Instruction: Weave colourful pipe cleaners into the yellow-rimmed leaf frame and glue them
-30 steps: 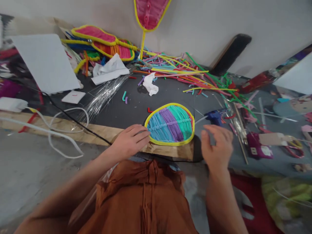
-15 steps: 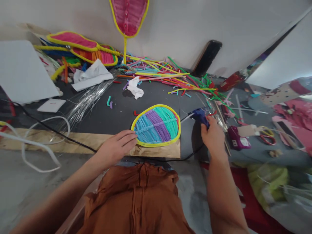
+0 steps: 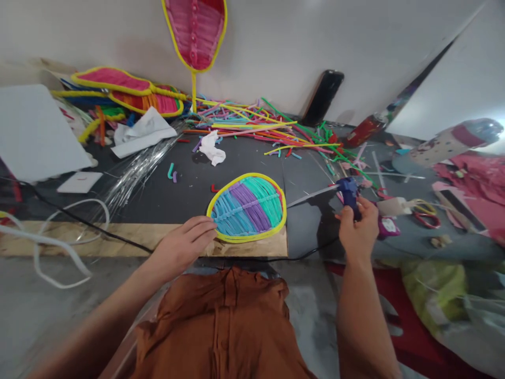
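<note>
An oval pipe-cleaner piece (image 3: 248,208) with a yellow rim and blue, purple and teal bands lies on a brown board (image 3: 158,238). My left hand (image 3: 182,246) rests flat with fingers stretched out, its tips touching the oval's left rim. My right hand (image 3: 357,229) is closed round the handle of a blue glue gun (image 3: 347,191), lifted just off the dark mat (image 3: 189,184) to the right of the oval. A clear glue stick pokes out of the gun toward the left. Its black cord runs along the board's near edge.
Loose coloured pipe cleaners (image 3: 268,129) lie heaped at the back. Pink and yellow finished shapes (image 3: 118,89) sit at the back left, one (image 3: 195,31) leaning on the wall. A black phone (image 3: 321,97), white paper (image 3: 33,131), scissors (image 3: 424,216) and white cable (image 3: 51,247) lie around.
My right hand reached to the glue gun, closed on it and lifted it off the mat. My left hand stayed on the oval's rim. The view shifted right.
</note>
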A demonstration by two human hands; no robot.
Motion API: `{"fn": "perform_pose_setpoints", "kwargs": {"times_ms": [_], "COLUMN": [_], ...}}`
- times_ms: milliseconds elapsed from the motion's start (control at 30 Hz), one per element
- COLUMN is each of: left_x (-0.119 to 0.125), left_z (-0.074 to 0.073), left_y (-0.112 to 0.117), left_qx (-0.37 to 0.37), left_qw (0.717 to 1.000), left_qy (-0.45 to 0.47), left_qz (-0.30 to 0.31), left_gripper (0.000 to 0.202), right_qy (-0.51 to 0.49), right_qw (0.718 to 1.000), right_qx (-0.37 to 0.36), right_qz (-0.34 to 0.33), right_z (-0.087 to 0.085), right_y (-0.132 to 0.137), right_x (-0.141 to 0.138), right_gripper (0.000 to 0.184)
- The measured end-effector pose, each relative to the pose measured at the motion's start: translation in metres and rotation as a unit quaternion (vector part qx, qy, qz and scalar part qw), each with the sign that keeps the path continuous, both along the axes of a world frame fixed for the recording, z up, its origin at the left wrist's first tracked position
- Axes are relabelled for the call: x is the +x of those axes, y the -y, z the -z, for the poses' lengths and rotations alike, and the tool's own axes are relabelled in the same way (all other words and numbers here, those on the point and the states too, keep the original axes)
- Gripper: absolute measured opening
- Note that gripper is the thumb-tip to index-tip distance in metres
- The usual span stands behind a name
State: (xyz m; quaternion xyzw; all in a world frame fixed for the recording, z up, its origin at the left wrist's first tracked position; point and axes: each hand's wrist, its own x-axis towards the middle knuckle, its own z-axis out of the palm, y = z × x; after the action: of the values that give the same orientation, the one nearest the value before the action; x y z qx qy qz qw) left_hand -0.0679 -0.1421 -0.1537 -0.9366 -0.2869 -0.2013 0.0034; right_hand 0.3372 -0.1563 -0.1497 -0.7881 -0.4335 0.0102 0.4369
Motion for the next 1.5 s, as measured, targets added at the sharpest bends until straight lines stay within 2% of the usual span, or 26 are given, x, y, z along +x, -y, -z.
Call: {"fn": "perform_pose_setpoints", "kwargs": {"times_ms": [100, 200, 267, 367, 500, 633, 767, 1033, 1200, 1300, 1500], "left_x": [0.003, 0.006, 0.008, 0.014, 0.029, 0.050, 0.068, 0.071, 0.071, 0.072, 0.072], "left_z": [-0.007, -0.016, -0.019, -0.017, -0.008, -0.003, -0.004, -0.005, -0.002, 0.000, -0.001], "left_y": [0.001, 0.003, 0.005, 0.012, 0.023, 0.031, 0.034, 0.037, 0.038, 0.038, 0.038], "left_qx": [0.008, 0.022, 0.029, 0.022, 0.012, 0.017, 0.024, 0.005, 0.002, 0.002, -0.008], "left_qw": [1.000, 1.000, 0.999, 1.000, 0.999, 0.999, 0.998, 0.998, 0.998, 0.998, 0.998], "left_qy": [0.010, 0.015, 0.016, 0.019, 0.020, 0.024, 0.040, 0.020, 0.021, 0.027, 0.029], "left_qz": [0.002, -0.001, -0.004, -0.007, -0.028, -0.036, -0.041, -0.053, -0.053, -0.059, -0.054], "left_gripper": [0.024, 0.023, 0.021, 0.020, 0.024, 0.024, 0.022, 0.024, 0.023, 0.022, 0.023], "right_qy": [-0.160, -0.315, -0.381, -0.450, -0.544, -0.611, -0.644, -0.673, -0.662, -0.652, -0.669], "right_qw": [0.981, 0.924, 0.890, 0.856, 0.809, 0.759, 0.728, 0.693, 0.709, 0.718, 0.702], "right_qx": [0.107, 0.216, 0.249, 0.243, 0.188, 0.177, 0.164, 0.128, 0.109, 0.097, 0.128], "right_qz": [0.004, -0.004, -0.027, -0.073, -0.122, -0.141, -0.166, -0.224, -0.216, -0.224, -0.210], "right_z": [-0.002, -0.008, -0.014, -0.022, -0.027, -0.024, -0.017, -0.012, -0.002, -0.003, -0.014], "right_y": [-0.002, -0.003, 0.000, 0.006, 0.012, 0.014, 0.020, 0.017, 0.013, 0.014, 0.021], "right_x": [-0.003, -0.007, -0.010, -0.018, -0.038, -0.064, -0.089, -0.121, -0.128, -0.126, -0.117], "right_gripper": [0.043, 0.039, 0.037, 0.036, 0.032, 0.032, 0.030, 0.023, 0.024, 0.022, 0.020]}}
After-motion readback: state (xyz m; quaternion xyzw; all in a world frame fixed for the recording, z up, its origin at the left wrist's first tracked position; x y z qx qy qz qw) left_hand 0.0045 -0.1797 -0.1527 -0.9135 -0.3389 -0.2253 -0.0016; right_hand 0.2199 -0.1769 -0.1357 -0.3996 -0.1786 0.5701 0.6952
